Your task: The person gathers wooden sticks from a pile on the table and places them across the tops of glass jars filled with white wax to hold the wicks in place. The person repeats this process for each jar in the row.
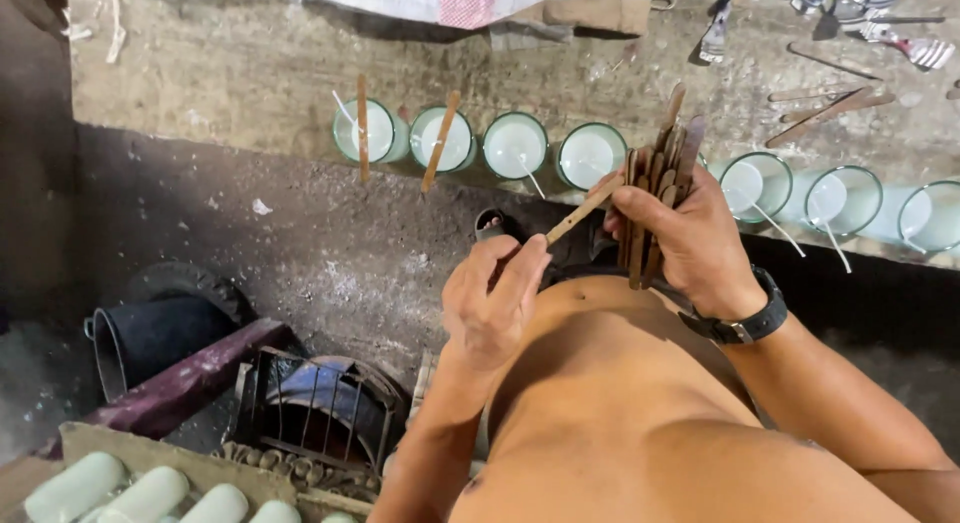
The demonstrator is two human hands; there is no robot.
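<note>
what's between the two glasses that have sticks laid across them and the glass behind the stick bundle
In the head view, two more wax-filled glasses stand there, each with a loose white wick and no stick across it. The right hand holds the stick bundle.

Pretty rough workshop: a stained, gritty concrete ledge (pixel 250 73) runs across the top, with a darker, dusty floor (pixel 300 253) below it. A black bucket (pixel 140 343) sits lower left beside a rusty wire cage (pixel 310 403). Flat, dim light.

Rough concrete ledge (pixel 250 73), row of wax-filled glasses (pixel 515 145) on it, loose wooden sticks (pixel 820 113), metal utensils (pixel 920 51)
</note>
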